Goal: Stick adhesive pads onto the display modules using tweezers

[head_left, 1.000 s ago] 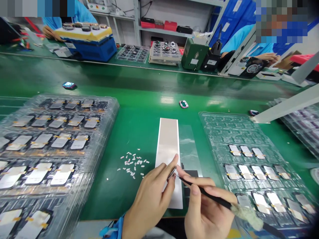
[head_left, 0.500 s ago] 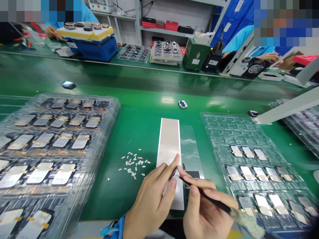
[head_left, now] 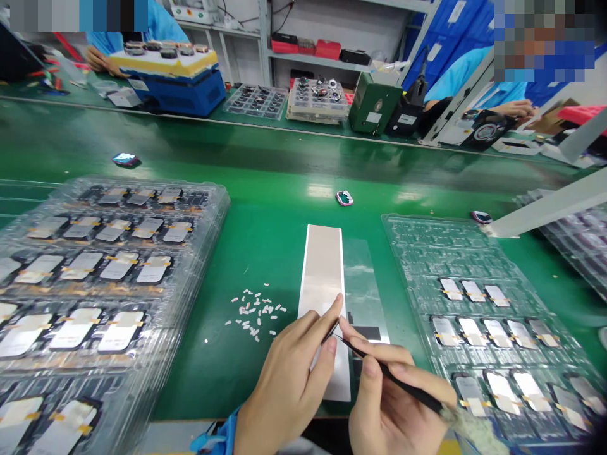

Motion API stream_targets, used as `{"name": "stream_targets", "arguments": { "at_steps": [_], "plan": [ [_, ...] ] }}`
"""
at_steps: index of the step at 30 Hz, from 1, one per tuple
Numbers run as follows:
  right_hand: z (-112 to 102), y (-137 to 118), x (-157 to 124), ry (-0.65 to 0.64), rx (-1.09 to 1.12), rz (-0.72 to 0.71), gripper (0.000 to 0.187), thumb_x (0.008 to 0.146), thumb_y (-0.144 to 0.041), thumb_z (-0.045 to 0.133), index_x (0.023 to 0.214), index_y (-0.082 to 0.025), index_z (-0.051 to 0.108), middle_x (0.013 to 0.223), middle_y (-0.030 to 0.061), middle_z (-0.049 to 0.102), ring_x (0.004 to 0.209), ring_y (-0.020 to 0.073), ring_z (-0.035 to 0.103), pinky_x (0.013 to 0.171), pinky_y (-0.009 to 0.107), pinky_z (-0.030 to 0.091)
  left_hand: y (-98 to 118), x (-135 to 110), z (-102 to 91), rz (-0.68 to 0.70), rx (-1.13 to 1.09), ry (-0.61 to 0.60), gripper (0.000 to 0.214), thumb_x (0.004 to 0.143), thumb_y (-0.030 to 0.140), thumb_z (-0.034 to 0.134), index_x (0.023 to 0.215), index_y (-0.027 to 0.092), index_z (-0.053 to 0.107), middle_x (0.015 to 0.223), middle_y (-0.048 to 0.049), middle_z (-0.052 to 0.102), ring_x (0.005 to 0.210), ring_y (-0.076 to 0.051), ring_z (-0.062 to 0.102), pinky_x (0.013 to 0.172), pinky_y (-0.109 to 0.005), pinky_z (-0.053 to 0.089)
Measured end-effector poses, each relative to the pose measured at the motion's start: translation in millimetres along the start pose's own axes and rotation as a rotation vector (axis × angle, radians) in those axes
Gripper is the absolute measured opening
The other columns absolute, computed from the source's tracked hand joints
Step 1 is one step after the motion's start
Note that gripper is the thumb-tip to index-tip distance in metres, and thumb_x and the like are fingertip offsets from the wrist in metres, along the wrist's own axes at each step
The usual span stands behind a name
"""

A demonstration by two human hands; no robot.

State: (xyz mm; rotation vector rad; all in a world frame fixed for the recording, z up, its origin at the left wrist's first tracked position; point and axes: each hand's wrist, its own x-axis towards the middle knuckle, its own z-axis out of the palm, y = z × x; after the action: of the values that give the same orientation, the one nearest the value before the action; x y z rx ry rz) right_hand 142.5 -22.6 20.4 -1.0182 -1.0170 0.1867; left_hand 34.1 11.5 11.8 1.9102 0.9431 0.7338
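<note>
My left hand [head_left: 284, 385] is closed around a small dark-edged flat part [head_left: 331, 331], apparently a watch screen; my fingers cover most of it. In my right hand [head_left: 403, 404] is a pair of black tweezers [head_left: 410, 383] with a pale wrapping at its rear end. The tweezer tips are at the part, beside my left thumb. Whether they grip anything is too small to tell. Beneath both hands lies a beige strip with white edges [head_left: 323, 265]. A clear sheet with dark patches [head_left: 361, 272] lies along its right side.
Small white scraps [head_left: 258, 309] are scattered left of the strip. Clear trays of screens stand left [head_left: 220, 208] and right [head_left: 412, 246]. Beyond lie small watch-like parts [head_left: 344, 198]. A white post [head_left: 550, 205] slants in at right. Two people sit across the bench.
The watch-like parts beyond the trays have shifted slightly left. Both hands keep almost the same pose at the small part.
</note>
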Motion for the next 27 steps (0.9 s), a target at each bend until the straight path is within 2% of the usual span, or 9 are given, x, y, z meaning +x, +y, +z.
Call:
{"name": "stream_targets", "arguments": {
  "at_steps": [3,7,12,20,27],
  "plan": [
    [-0.4,0.9,-1.3,0.014,-0.005,-0.004,0.034,0.082,0.009,0.054,0.101,-0.018,0.049,0.091,0.0035,0.074,0.084,0.0189,0.076,0.077,0.032,0.067,0.1,1.2,-0.2,-0.001,-0.006,-0.003,0.052,0.105,0.024,0.034,0.156,0.034,0.028,0.109,-0.0051,0.064,0.102,-0.021,0.062,0.087,-0.032,0.050],
    [-0.9,2.0,-1.5,0.021,0.003,-0.014,0.035,0.081,0.010,0.054,0.101,-0.018,0.050,0.091,0.0037,0.074,0.084,0.0196,0.076,0.075,0.034,0.068,-1.2,1.8,0.6,0.001,-0.008,-0.013,0.052,0.105,0.024,0.034,0.156,0.033,0.029,0.105,-0.0049,0.064,0.102,-0.021,0.061,0.087,-0.031,0.050],
    [-2.5,3.5,-1.8,-0.005,-0.014,-0.042,0.037,0.080,0.012,0.053,0.103,-0.017,0.050,0.093,0.0035,0.074,0.086,0.0184,0.076,0.078,0.031,0.067,-1.9,1.4,0.6,0.003,-0.030,-0.017,0.054,0.104,0.022,0.035,0.156,0.036,0.028,0.105,-0.0032,0.064,0.099,-0.019,0.062,0.086,-0.030,0.050],
    [-4.4,4.9,-5.9,0.000,-0.019,-0.025,0.033,0.084,0.007,0.056,0.104,-0.018,0.048,0.094,0.0038,0.075,0.086,0.0199,0.076,0.074,0.035,0.068,-1.2,1.2,0.0,-0.002,-0.089,-0.024,0.051,0.104,0.022,0.035,0.154,0.031,0.034,0.104,-0.0049,0.065,0.094,-0.019,0.062,0.085,-0.031,0.051],
    [-5.6,5.3,-6.7,-0.023,-0.025,-0.026,0.035,0.082,0.010,0.055,0.103,-0.018,0.049,0.094,0.0041,0.075,0.089,0.0212,0.076,0.076,0.036,0.068,-3.4,0.6,0.4,-0.005,-0.062,-0.028,0.051,0.104,0.025,0.035,0.155,0.030,0.033,0.107,-0.0060,0.065,0.098,-0.020,0.061,0.092,-0.033,0.050]
  ]
}}
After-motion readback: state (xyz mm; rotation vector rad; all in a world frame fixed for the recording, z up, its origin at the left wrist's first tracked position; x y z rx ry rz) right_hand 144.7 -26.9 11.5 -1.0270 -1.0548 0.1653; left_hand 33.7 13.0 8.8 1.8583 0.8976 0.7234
